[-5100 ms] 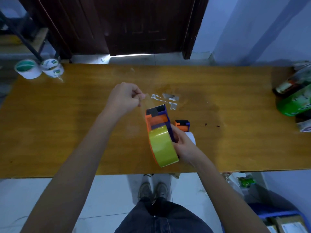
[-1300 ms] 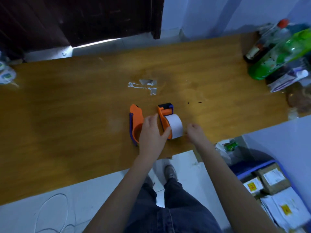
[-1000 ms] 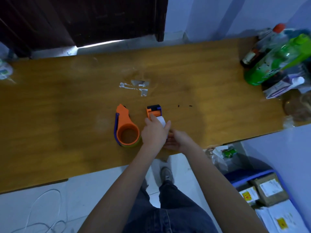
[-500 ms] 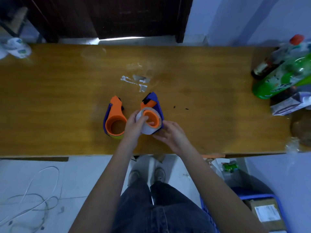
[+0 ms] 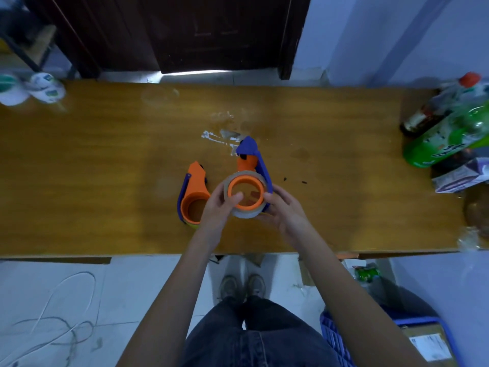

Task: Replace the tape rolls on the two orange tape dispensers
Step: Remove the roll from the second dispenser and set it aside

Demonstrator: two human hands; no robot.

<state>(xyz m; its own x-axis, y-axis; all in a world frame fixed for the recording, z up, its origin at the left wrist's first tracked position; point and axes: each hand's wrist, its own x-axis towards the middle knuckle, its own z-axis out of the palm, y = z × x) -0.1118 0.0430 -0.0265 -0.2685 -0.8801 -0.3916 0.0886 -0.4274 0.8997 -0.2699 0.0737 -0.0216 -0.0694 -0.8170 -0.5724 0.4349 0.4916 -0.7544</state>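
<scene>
Holding the second orange dispenser point(image 5: 252, 165) just above the tabletop point(image 5: 92, 181), I have my right hand point(image 5: 284, 210) in a firm grip around its blue side while my left hand point(image 5: 221, 205) pinches the rim of the near-spent tape roll point(image 5: 244, 211) on the orange hub. I judge this to be the removal step: the next move calls for sliding the roll straight off the hub without twisting. That roll looks thin, pale and brownish at the core. Beside it, lying flat near the front edge, the first dispenser point(image 5: 194, 194) shows yellow tape underneath.
</scene>
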